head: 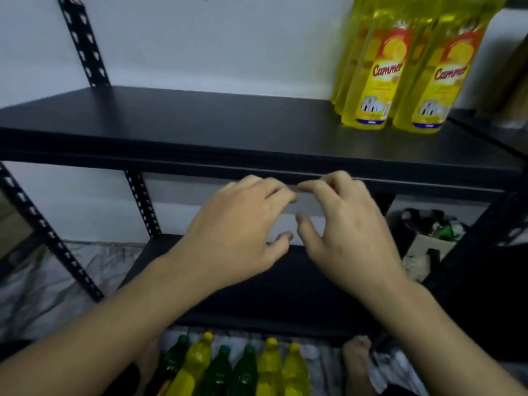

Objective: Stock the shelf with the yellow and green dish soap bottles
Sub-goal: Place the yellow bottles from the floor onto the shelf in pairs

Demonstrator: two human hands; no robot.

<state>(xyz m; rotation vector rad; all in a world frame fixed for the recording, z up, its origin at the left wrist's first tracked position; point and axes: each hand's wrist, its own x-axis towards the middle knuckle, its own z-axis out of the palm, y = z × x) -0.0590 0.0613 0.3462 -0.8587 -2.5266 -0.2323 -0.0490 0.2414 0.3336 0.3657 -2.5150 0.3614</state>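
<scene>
Yellow bottles on the shelf (400,72): a small cluster stands upright above and to the right of both hands, at the right end of the upper board; two labels face out, and at least one more bottle stands behind them.
Bottles waiting (228,367): a row of yellow and green ones lies low, beneath the forearms and nearer the person than the hands; only caps and shoulders show.
Left hand (237,232): empty, fingers loosely curled, fingertips nearly meeting those of the other hand; it holds nothing.
Right hand (345,230): empty too, fingers half bent, thumb hanging free below; nothing in its hold.
Upper shelf board (200,130): its front edge runs just beyond the fingertips; the stretch above and left of the hands carries no bottles.
Lower shelf board (257,281): dark, behind and below the hands.
Step in hand: judging by the free hands, this falls between placements, with no green bottle seen on the shelf.
Next move: it likely calls for a reach down and back to the row below, a grip on a bottle's body, then a lift to the board left of the yellow cluster.
Bare foot (357,358): just right of the row.
</scene>
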